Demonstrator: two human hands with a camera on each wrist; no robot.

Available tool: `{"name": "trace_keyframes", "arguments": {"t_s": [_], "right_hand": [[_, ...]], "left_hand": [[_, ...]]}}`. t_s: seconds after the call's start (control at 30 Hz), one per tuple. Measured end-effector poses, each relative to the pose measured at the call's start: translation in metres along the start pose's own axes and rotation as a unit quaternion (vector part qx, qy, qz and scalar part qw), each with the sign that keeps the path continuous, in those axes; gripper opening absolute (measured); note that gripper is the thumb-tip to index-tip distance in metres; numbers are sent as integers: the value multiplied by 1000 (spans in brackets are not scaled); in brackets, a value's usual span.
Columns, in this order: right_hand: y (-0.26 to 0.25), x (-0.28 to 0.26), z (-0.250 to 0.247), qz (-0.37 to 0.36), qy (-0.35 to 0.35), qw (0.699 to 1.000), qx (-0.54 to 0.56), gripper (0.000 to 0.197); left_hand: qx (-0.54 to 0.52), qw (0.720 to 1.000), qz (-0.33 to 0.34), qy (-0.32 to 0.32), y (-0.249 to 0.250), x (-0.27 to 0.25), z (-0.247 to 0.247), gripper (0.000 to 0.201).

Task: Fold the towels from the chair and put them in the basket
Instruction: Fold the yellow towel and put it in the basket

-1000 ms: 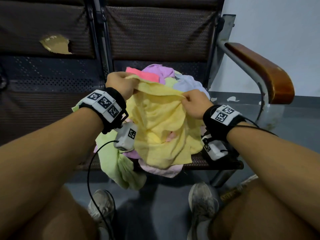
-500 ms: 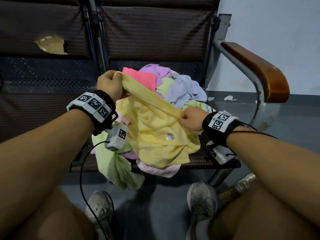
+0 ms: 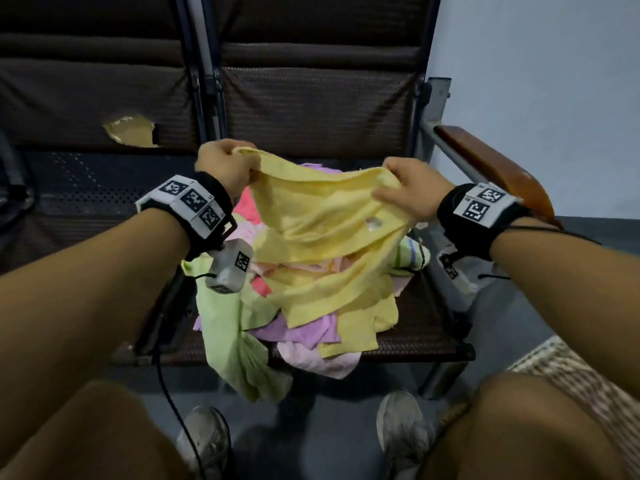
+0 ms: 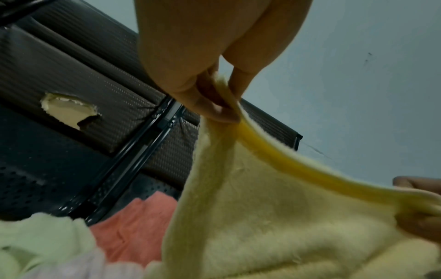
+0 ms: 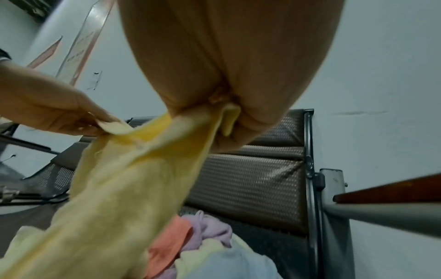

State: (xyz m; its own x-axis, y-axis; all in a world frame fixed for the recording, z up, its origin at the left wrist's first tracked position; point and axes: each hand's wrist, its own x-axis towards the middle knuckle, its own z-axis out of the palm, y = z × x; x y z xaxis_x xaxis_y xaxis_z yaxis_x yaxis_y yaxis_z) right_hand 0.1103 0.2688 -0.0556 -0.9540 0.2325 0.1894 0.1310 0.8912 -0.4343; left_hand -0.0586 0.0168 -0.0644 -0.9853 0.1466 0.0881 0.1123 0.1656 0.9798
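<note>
A: Where does it stand?

B: The yellow towel (image 3: pixel 322 233) is half lifted off the pile (image 3: pixel 301 327) on the chair (image 3: pixel 415 327) seat. The left hand (image 3: pixel 225 166) pinches one top corner, fingers (image 4: pixel 205 105) curled round the hem. The right hand (image 3: pixel 408 188) grips the other end of that same edge, fingers closed on the cloth. The edge sags a little between them.

A: And the rest of it?

B: The lower part lies crumpled on the other towels, toward the front edge of the seat. A green towel (image 3: pixel 235 334) hangs over the front left corner of the seat, and a pink one (image 3: pixel 311 358) droops over the front edge.

A: So how would you do this step well?

B: I'd say raise both hands evenly until the bottom edge clears the pile, so nothing else gets dragged along. Draw the hands apart to take the sag out of the top edge. I can't tell whether the right hand has the true corner or a bunch of cloth near it; worth checking before folding.

A: The basket?

B: Only something woven (image 3: pixel 575 382) shows at the right edge of the head view, on the floor beside the chair. It may be that; I can't be sure.
</note>
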Motion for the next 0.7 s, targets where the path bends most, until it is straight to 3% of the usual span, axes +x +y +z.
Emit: {"name": "trace_keyframes", "arguments": {"t_s": [0.17, 0.3, 0.43, 0.53, 0.7], "right_hand": [[-15, 8, -42, -7, 150, 989, 1, 12], [-34, 14, -63, -11, 163, 986, -15, 36], [-57, 20, -86, 27, 189, 980, 54, 39], [-68, 22, -100, 67, 213, 970, 97, 34], [-70, 19, -108, 87, 149, 985, -30, 33]], "left_hand": [[29, 998, 31, 54, 33, 19, -15, 31], [43, 990, 90, 101, 64, 15, -20, 33], [112, 972, 156, 135, 98, 9, -29, 46], [143, 959, 193, 153, 114, 12, -31, 43], [89, 979, 163, 85, 124, 15, -24, 37]]}}
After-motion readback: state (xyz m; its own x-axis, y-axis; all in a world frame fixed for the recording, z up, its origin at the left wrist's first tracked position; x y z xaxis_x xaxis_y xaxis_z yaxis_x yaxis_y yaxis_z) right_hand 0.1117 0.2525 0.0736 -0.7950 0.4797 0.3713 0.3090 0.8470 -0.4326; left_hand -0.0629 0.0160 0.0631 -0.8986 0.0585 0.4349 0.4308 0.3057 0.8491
